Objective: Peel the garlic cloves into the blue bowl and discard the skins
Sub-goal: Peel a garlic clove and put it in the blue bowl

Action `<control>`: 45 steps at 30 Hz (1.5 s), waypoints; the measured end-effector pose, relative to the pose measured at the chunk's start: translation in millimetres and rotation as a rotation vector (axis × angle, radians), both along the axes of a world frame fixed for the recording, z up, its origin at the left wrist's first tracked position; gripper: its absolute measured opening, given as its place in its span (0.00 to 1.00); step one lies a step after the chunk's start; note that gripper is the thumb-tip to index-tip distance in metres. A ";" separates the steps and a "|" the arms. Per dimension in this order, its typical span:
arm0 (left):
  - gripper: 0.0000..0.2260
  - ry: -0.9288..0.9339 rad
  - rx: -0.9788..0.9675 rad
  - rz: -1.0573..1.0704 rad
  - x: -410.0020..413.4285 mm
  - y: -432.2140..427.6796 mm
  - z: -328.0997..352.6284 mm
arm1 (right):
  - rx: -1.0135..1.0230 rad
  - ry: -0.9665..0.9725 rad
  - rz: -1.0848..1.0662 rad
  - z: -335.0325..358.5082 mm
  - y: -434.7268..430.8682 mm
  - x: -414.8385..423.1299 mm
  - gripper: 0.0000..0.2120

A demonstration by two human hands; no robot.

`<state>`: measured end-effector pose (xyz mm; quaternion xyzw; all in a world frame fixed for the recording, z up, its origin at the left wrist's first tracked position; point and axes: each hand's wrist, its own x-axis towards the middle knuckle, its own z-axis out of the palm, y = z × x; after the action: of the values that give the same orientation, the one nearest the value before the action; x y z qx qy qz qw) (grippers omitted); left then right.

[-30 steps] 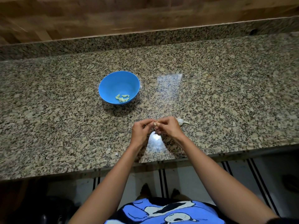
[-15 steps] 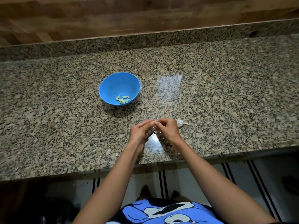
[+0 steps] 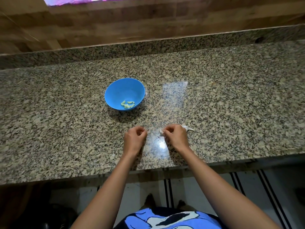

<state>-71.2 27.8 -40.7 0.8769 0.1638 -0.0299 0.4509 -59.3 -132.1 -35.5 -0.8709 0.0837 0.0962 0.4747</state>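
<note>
The right hand [image 3: 175, 137], lower centre of the frame, pinches a white garlic piece [image 3: 161, 131] at its fingertips. The left hand [image 3: 134, 138], apart beside it, has curled fingers; whether they hold anything is unclear. A garlic scrap [image 3: 186, 127] lies just behind the right hand on the granite counter [image 3: 231, 113]. Up-left, the blue bowl [image 3: 122, 90] holds several peeled cloves [image 3: 127, 104].

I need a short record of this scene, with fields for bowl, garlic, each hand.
bowl: round blue plastic bowl, upright on the speckled granite counter
in bowl: several pale peeled garlic cloves
right hand: pinches a small white garlic piece
left hand: fingers curled, apart from the right; contents hidden
behind right hand: white garlic remnant on the counter
</note>
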 end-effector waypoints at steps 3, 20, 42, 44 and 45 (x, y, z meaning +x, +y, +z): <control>0.06 -0.014 0.186 -0.058 1.5 11.7 -0.8 | -0.080 -0.012 0.027 0.3 -2.2 -2.1 0.06; 0.15 0.068 -0.939 0.568 -3.9 39.2 30.0 | -0.050 -0.089 -0.017 7.1 8.3 -0.9 0.12; 0.07 -0.022 -0.867 0.198 -9.0 -32.4 25.5 | 0.858 0.463 -0.117 39.7 0.6 -13.2 0.04; 0.07 -0.023 -0.972 0.201 -8.6 -31.6 24.5 | 1.043 0.572 -0.202 38.8 3.2 -14.2 0.06; 0.07 -0.020 -1.020 0.208 -8.7 -32.1 24.7 | 1.155 0.621 -0.258 36.8 5.6 -14.9 0.07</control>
<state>-79.9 -4.3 -15.9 0.5250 0.2103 -0.0524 0.8230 -74.2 -126.5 1.3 -0.3917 0.2550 0.3143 0.8263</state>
